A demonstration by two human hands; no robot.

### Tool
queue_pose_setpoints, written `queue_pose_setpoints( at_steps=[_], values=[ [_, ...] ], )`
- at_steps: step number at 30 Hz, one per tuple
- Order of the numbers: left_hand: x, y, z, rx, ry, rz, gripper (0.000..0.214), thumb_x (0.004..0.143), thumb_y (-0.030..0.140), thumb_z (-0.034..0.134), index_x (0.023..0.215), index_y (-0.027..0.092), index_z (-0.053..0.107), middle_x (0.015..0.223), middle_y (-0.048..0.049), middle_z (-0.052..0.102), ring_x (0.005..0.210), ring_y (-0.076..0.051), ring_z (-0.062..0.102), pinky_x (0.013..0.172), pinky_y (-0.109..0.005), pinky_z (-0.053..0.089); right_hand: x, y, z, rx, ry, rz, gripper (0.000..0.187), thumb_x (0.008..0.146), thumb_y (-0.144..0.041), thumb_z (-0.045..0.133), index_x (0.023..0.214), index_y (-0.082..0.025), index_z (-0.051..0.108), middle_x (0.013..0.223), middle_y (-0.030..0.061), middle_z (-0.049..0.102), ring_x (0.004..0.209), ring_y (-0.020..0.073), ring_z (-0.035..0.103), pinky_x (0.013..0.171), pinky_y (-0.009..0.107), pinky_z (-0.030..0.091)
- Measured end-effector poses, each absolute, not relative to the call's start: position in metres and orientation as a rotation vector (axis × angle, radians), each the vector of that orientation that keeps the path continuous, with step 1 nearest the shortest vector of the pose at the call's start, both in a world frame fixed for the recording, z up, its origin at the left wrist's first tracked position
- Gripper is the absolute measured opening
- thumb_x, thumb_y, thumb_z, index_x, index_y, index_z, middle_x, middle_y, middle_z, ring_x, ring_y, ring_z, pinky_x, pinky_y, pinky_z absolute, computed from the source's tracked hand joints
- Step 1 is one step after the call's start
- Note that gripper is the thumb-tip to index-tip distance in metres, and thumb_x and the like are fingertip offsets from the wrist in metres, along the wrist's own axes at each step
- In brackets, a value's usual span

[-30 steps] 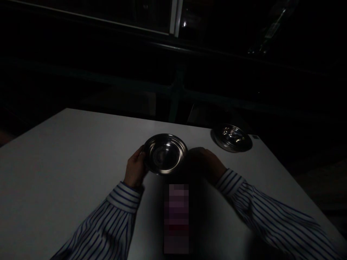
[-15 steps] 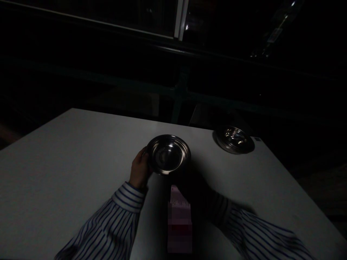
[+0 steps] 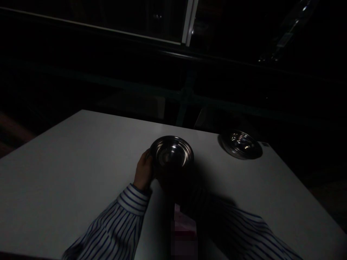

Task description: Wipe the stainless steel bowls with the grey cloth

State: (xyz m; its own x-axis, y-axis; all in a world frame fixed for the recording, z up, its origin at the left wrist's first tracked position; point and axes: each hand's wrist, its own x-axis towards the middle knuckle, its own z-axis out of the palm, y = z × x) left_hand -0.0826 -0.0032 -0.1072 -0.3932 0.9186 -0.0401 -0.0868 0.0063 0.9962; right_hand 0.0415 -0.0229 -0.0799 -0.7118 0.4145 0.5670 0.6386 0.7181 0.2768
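A shiny steel bowl (image 3: 172, 154) stands on the white table (image 3: 81, 162), a little right of the middle. My left hand (image 3: 144, 172) grips its left rim with curled fingers. My right hand lies in deep shadow just below the bowl, near the table's front; only its striped sleeve (image 3: 244, 231) shows, and the fingers are too dark to make out. Both arms wear white shirts with blue stripes.
A second steel dish (image 3: 240, 144) sits near the table's far right corner. A pinkish blurred object (image 3: 184, 234) is at the bottom centre between my arms. Beyond the table all is dark, with dim rails and a pale post (image 3: 189, 21).
My right hand has drawn back from beside the bowl toward me into shadow. My left hand keeps its hold on the bowl's rim. The view has shifted slightly.
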Motion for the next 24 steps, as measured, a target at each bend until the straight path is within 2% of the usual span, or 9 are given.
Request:
queue_pose_setpoints(
  at_steps=[3,6,9,15,20,22,24],
  values=[
    [-0.084,-0.003,-0.108,0.903,1.447,1.488,0.043,0.075,0.031,0.051,0.114,0.014,0.057,0.116,-0.0110,0.062,0.107,-0.023,0.056,0.093,-0.039,0.042,0.032,-0.019,-0.080,-0.845,-2.512,-0.563,0.025,0.086,-0.012,0.041,0.085,-0.010,0.066,0.078,0.0094,0.066,0.079,0.0249,0.061,0.070,0.044,0.051],
    [-0.085,-0.003,-0.108,0.914,1.450,1.479,0.044,0.075,0.031,0.050,0.115,0.013,0.056,0.116,-0.0116,0.061,0.108,-0.024,0.055,0.095,-0.039,0.041,0.028,-0.017,-0.076,-0.890,-2.526,-0.509,0.024,0.084,-0.012,0.042,0.083,-0.011,0.066,0.071,0.0058,0.063,0.074,0.0233,0.061,0.067,0.042,0.051],
    [-0.086,-0.003,-0.106,0.922,1.481,1.476,0.042,0.075,0.029,0.050,0.114,0.014,0.057,0.116,-0.0109,0.062,0.109,-0.024,0.054,0.096,-0.039,0.039,0.033,-0.018,-0.073,-0.820,-2.586,-0.563,0.024,0.085,-0.012,0.043,0.088,-0.011,0.066,0.075,0.0063,0.066,0.077,0.0237,0.061,0.069,0.042,0.052],
    [-0.086,-0.003,-0.107,0.939,1.497,1.446,0.044,0.075,0.029,0.049,0.115,0.014,0.056,0.115,-0.0117,0.062,0.107,-0.025,0.056,0.093,-0.039,0.042,0.046,-0.025,-0.078,-0.841,-2.584,-0.602,0.030,0.088,-0.013,0.038,0.106,-0.008,0.061,0.104,0.0149,0.065,0.093,0.0268,0.060,0.075,0.044,0.051],
    [-0.089,-0.002,-0.108,0.965,1.513,1.428,0.045,0.075,0.030,0.049,0.117,0.014,0.054,0.116,-0.0122,0.060,0.108,-0.024,0.055,0.093,-0.039,0.041,0.042,-0.020,-0.070,-0.705,-2.649,-0.571,0.023,0.086,-0.013,0.042,0.083,-0.012,0.066,0.079,0.0076,0.067,0.082,0.0250,0.062,0.074,0.044,0.051],
    [-0.090,-0.003,-0.106,0.974,1.519,1.417,0.045,0.075,0.029,0.050,0.116,0.013,0.055,0.115,-0.0124,0.061,0.108,-0.024,0.055,0.094,-0.039,0.041,0.042,-0.020,-0.070,-0.683,-2.598,-0.622,0.022,0.085,-0.013,0.044,0.086,-0.012,0.065,0.081,0.0073,0.067,0.084,0.0259,0.062,0.075,0.045,0.051],
    [-0.090,-0.004,-0.104,0.982,1.515,1.405,0.045,0.074,0.029,0.051,0.116,0.013,0.055,0.112,-0.0123,0.062,0.105,-0.025,0.056,0.092,-0.039,0.042,0.044,-0.021,-0.074,-0.711,-2.537,-0.676,0.025,0.086,-0.013,0.042,0.097,-0.010,0.063,0.092,0.0099,0.067,0.087,0.0268,0.061,0.074,0.046,0.051]
  ],
)
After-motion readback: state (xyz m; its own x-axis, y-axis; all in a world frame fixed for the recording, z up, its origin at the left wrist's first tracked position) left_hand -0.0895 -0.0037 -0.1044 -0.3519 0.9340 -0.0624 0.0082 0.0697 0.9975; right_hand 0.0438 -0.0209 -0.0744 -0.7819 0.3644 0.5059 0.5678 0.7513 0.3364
